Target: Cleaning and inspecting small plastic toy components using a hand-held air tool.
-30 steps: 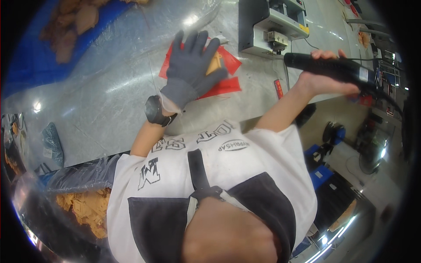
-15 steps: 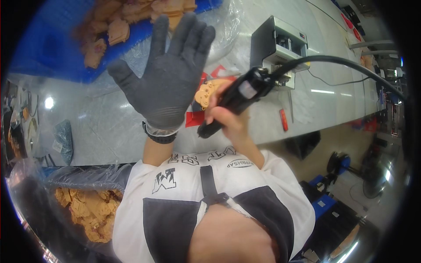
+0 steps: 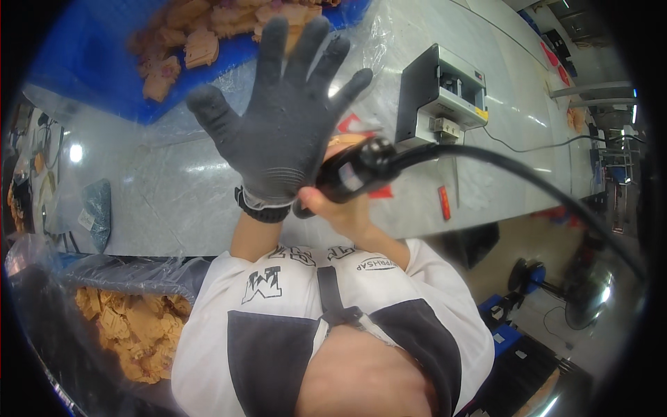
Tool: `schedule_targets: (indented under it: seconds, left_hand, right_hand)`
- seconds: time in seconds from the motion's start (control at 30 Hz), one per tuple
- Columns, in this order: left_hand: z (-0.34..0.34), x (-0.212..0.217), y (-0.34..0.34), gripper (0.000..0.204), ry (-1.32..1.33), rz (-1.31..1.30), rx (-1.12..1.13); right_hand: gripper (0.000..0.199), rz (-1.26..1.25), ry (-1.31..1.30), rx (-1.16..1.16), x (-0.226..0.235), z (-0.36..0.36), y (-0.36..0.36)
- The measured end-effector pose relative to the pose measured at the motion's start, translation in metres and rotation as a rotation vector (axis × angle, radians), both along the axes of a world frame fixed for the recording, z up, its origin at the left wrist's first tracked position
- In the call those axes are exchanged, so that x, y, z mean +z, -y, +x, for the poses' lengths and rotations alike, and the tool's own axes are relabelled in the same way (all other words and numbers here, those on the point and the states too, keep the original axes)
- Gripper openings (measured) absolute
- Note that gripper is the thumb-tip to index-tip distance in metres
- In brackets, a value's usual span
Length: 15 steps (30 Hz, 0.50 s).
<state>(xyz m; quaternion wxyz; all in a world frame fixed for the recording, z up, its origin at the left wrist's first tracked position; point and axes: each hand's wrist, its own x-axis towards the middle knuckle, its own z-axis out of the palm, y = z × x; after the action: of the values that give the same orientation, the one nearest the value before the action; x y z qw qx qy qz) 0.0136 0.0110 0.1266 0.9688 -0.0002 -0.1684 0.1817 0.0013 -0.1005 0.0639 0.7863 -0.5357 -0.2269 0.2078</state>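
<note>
My left hand (image 3: pixel 274 128), in a dark grey glove, is raised over the table with its fingers spread and nothing held. My bare right hand (image 3: pixel 347 214) is wrapped round a black corded handheld power tool (image 3: pixel 353 172), close beside the left wrist. A thick black cable (image 3: pixel 514 165) runs from the tool's end toward the right. Behind the tool, a tan moulded piece (image 3: pixel 344 142) shows only in part. Red material (image 3: pixel 381 192) lies near it, mostly covered by my hands and the tool.
A blue bin (image 3: pixel 76 76) with tan pieces (image 3: pixel 201 47) stands at the far left. Another lined container holds tan pieces (image 3: pixel 142 333) at lower left. On the table (image 3: pixel 174 201) are a grey box-shaped machine (image 3: pixel 451 94), a red slim tool (image 3: pixel 445 201) and a bluish packet (image 3: pixel 97 215).
My left hand has moved slightly right and its fingers have spread wider. The power tool, in my right hand, has come down and left, now hiding more of the tan piece.
</note>
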Motion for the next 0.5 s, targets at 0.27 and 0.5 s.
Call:
schedule_targets:
  seconds: [0.27, 0.5]
  left_hand:
    - [0.010, -0.017, -0.009, 0.062, -0.253, 0.430, 0.469]
    - [0.015, -0.007, 0.002, 0.044, -0.257, 0.399, 0.364]
  right_hand:
    - [0.032, -0.014, 0.059, 0.062, -0.004, 0.002, -0.002]
    - [0.034, -0.038, -0.129, 0.101, -0.011, -0.002, -0.001]
